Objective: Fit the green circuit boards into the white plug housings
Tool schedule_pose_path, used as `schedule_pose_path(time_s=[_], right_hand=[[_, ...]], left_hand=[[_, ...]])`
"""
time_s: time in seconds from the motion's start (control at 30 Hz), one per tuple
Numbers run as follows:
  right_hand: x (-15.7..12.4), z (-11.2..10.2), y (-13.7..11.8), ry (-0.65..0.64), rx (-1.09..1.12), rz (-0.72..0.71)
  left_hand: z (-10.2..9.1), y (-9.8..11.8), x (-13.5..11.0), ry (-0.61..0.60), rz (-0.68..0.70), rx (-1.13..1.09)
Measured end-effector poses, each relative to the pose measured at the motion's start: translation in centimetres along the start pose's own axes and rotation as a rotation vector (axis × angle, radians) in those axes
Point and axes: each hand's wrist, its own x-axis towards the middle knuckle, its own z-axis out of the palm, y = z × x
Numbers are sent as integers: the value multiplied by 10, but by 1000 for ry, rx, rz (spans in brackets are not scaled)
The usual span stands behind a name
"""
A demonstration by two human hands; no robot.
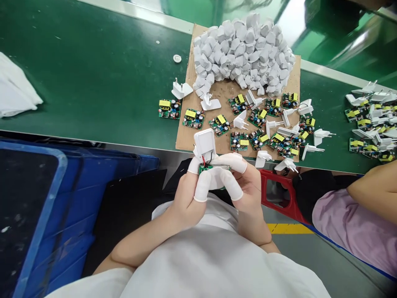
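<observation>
My left hand (192, 190) and my right hand (246, 182) come together in front of my body, both closed on one green circuit board (203, 168). White finger cots cover the thumbs and some fingers. Red and black wires run from the board to a white plastic plug cover (204, 142), which stands up above the fingers on the left side. Most of the board is hidden behind my thumbs and fingertips. Just beyond my hands, several circuit boards with yellow transformers (220, 124) lie on a cardboard sheet (186, 138), many with white plug pieces (240, 120) beside them.
A large heap of whitish-grey pieces (242, 54) covers the cardboard's far part. More boards and plugs (372, 124) lie at the right on the green table (108, 74). Blue crates (77, 190) stand at left. A person in a pink garment (350, 227) sits at right near a red stool (279, 194).
</observation>
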Motion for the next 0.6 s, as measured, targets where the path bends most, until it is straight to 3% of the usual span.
schedule_pose_path(time_s=[0.17, 0.33, 0.6], right_hand=[[-3, 1, -3, 16, 49, -34], [-7, 2, -7, 21, 102, 99], [-4, 7, -2, 19, 140, 117]], left_hand=[[-3, 1, 2, -31, 45, 27], [-2, 12, 5, -43, 53, 159], [0, 7, 2, -7, -38, -29]])
